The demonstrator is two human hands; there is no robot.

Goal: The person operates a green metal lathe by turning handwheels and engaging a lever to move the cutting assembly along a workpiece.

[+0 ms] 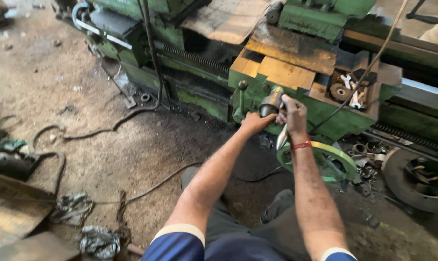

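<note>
My left hand [254, 122] grips a dark metal cylinder fitting [270, 103] on the front of a green lathe carriage [320, 108]. My right hand [292, 115] is closed around a shiny metal tool [281, 137] whose tapered end points down below the fist. A red thread band circles my right wrist. Both hands meet at the fitting. Just below them is a green handwheel [336, 153]. A black ball-ended lever [242, 86] stands upright left of my left hand.
The lathe bed [190, 58] runs across the top, with a lead screw and a tray of spanners [353, 92]. Cables [98, 130] trail over the dirty floor. Rags [71, 208] and wood lie at the lower left. A round metal disc [422, 180] and scrap rings lie right.
</note>
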